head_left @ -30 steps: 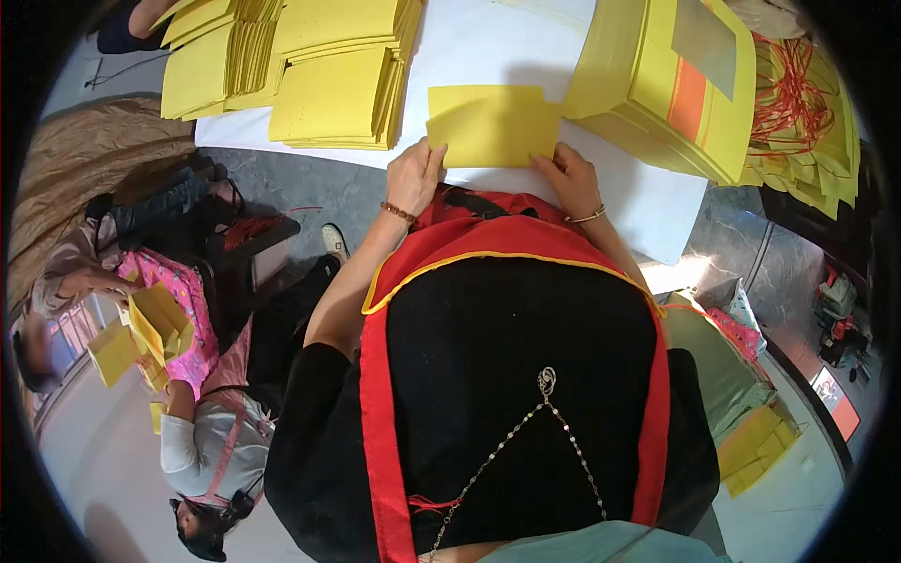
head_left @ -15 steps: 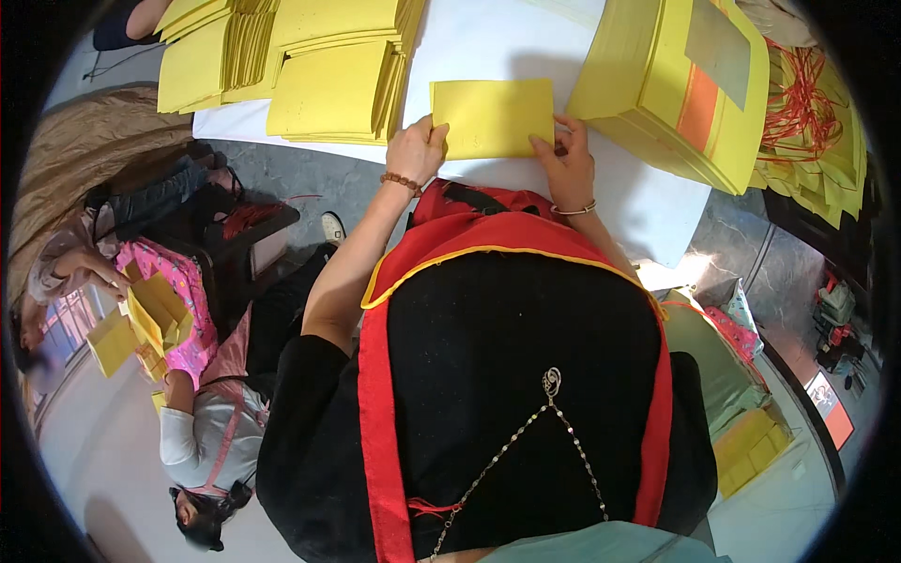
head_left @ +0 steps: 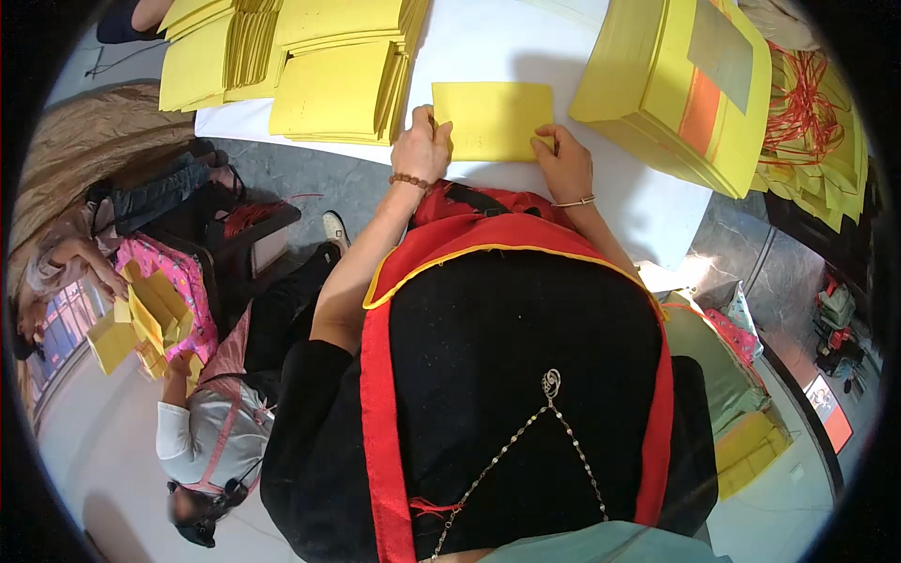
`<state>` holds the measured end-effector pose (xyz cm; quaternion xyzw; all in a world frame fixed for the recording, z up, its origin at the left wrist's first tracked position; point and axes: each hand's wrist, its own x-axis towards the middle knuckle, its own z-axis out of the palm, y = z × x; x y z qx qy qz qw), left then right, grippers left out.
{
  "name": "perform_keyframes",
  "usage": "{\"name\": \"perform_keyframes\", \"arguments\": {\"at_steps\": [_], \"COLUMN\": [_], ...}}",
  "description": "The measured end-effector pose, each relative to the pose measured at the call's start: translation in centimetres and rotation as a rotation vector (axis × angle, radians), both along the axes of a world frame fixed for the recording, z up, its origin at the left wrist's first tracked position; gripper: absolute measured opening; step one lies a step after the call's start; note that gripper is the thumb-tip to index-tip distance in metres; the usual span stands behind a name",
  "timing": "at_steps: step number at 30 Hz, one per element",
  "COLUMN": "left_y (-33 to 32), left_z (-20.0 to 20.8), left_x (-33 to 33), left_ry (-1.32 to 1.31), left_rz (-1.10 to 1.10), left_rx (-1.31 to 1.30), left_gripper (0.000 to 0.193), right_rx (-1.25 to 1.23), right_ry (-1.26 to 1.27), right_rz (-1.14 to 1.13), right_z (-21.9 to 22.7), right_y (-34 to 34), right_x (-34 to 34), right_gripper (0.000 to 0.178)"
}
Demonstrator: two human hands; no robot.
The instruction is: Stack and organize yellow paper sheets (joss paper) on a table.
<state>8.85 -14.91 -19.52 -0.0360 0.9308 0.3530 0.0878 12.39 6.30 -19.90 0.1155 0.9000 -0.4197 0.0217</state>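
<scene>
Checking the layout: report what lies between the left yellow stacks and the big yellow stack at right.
The head view shows a flat yellow piece with the left hand and right hand at its edges, and white tabletop.

Plain, bright yellow paper (head_left: 495, 122); the stacks (head_left: 328, 89) and the tall block (head_left: 657, 75) are yellow too, the block marked with an orange band (head_left: 699, 117) and a grey rectangle (head_left: 721, 61). White table (head_left: 479, 42). Red apron (head_left: 507, 233) with yellow edging over a black top (head_left: 526, 328); silver chain (head_left: 551, 387). One brown beaded bracelet (head_left: 409, 179), one pale bracelet (head_left: 574, 203). Red cords (head_left: 805, 108). Pink cloth (head_left: 190, 272) dotted with small multicoloured figures. Grey floor (head_left: 272, 169), marbled with paler veins.
</scene>
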Motion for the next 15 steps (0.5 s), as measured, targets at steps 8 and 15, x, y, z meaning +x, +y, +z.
{"name": "perform_keyframes", "arguments": {"at_steps": [8,15], "left_y": [0.3,0.5], "left_z": [0.4,1.5], "left_x": [0.0,0.4], "left_ry": [0.049,0.054], "left_rz": [-0.008,-0.020], "left_rx": [-0.063,-0.061], "left_gripper": [0.032,0.042], "right_rx": [0.300,0.311], "right_ry": [-0.043,-0.053], "right_rz": [0.071,0.055], "right_z": [0.8,0.5], "right_y": [-0.3,-0.3], "right_x": [0.3,0.3], "right_gripper": [0.022,0.021]}}
